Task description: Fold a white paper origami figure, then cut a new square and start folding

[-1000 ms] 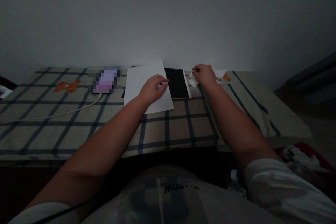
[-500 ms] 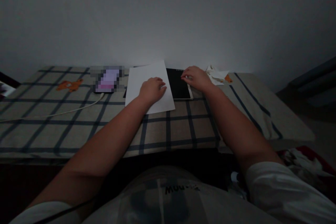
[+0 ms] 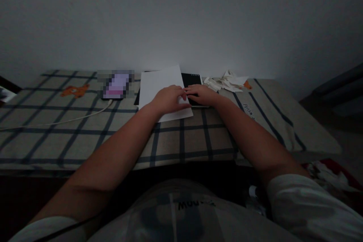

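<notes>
A white sheet of paper (image 3: 159, 85) lies on the checked cloth (image 3: 85, 128) near the wall. My left hand (image 3: 169, 100) rests flat on the sheet's right lower part, fingers spread. Just right of it my right hand (image 3: 200, 93) lies on a black tablet-like slab (image 3: 192, 79), fingertips meeting the paper's right edge and nearly touching my left hand. Whether either hand pinches the paper is too dark to tell.
A pile of torn white paper scraps (image 3: 225, 82) sits right of the slab. A lit phone (image 3: 115, 85) with a white cable (image 3: 62, 121) lies to the left. An orange bear print (image 3: 74, 91) marks the cloth. Crumpled cloth (image 3: 326, 170) lies lower right.
My right hand left the paper scraps and moved left across the black slab to the paper's edge. My left hand slid slightly toward me on the sheet.
</notes>
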Demonstrator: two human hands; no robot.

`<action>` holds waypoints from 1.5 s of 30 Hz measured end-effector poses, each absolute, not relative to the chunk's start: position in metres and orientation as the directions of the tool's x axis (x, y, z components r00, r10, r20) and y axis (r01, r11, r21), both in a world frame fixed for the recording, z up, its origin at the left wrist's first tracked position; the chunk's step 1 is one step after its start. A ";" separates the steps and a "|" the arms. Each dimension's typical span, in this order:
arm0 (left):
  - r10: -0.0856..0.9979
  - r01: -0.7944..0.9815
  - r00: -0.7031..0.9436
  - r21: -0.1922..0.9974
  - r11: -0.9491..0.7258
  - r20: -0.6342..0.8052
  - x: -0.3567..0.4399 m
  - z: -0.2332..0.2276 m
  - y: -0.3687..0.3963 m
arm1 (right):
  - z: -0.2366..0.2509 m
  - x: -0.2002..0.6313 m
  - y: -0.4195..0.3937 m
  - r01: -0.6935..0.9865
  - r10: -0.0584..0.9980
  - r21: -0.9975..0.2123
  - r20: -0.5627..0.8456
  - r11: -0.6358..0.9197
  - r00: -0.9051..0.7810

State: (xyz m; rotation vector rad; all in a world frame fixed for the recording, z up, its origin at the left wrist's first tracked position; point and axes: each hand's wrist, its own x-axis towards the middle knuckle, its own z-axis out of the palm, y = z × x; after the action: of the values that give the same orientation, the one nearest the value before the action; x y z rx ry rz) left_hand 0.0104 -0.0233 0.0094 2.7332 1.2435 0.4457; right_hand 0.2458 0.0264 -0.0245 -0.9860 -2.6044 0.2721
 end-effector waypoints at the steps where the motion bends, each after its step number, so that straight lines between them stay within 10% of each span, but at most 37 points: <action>1: 0.714 0.681 0.672 0.216 -0.700 0.196 0.011 0.011 -0.025 | -0.024 0.246 0.026 0.605 0.670 -0.293 0.244 0.740 -0.701; 14: 0.630 0.485 0.747 0.475 -0.734 0.213 0.007 0.004 -0.019 | -0.025 0.246 0.028 0.607 0.734 -0.419 0.313 0.676 -0.602; 28: 0.922 0.130 0.212 0.926 -0.355 0.324 0.005 -0.004 0.004 | -0.031 0.245 0.041 0.334 0.945 -0.887 0.268 0.318 -0.189; 45: 0.925 -0.038 0.315 0.976 -0.213 0.214 0.016 -0.012 -0.003 | -0.009 0.231 0.017 0.097 0.958 -0.975 0.172 0.199 -0.227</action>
State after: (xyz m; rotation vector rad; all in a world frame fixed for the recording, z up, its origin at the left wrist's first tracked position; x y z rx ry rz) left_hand 0.0160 -0.0033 -0.0115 1.4989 0.8518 1.1170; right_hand 0.2305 0.0174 -0.0091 -1.0404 -1.5415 1.1634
